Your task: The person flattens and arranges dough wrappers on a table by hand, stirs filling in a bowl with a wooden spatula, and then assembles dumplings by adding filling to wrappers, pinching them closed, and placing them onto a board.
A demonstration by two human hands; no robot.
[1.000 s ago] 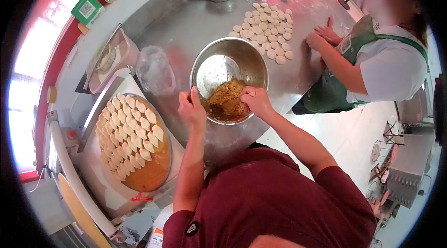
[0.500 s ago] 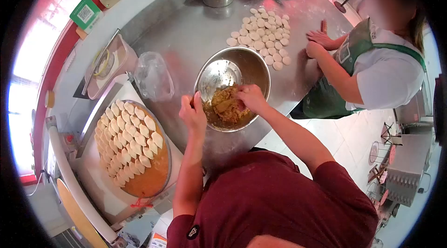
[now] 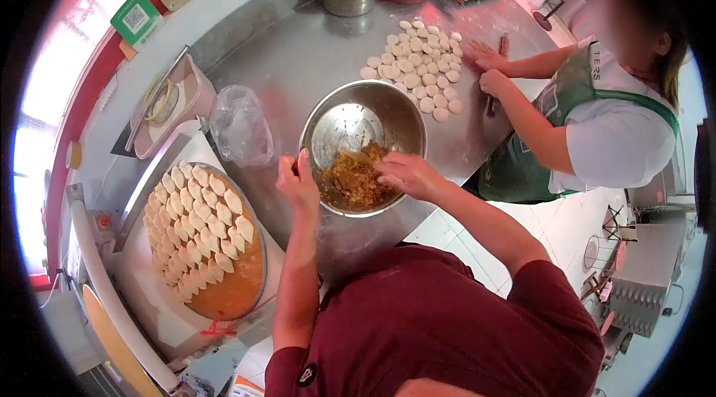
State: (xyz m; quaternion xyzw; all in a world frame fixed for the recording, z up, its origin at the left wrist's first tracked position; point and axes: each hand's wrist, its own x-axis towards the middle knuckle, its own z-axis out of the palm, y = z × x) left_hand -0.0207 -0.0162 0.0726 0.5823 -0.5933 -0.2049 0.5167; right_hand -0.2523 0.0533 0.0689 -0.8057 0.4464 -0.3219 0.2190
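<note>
Your left hand [image 3: 298, 182] is partly closed on the near-left rim of the metal bowl [image 3: 363, 110], thumb up along the edge; the bowl sits on the steel table [image 3: 276, 46], just below the dough discs [image 3: 418, 69]. Your right hand [image 3: 409, 175] is inside the bowl, fingers loosely curled and touching the brown filling [image 3: 358, 177] heaped in its near part; whether they grip any of it, you cannot tell.
</note>
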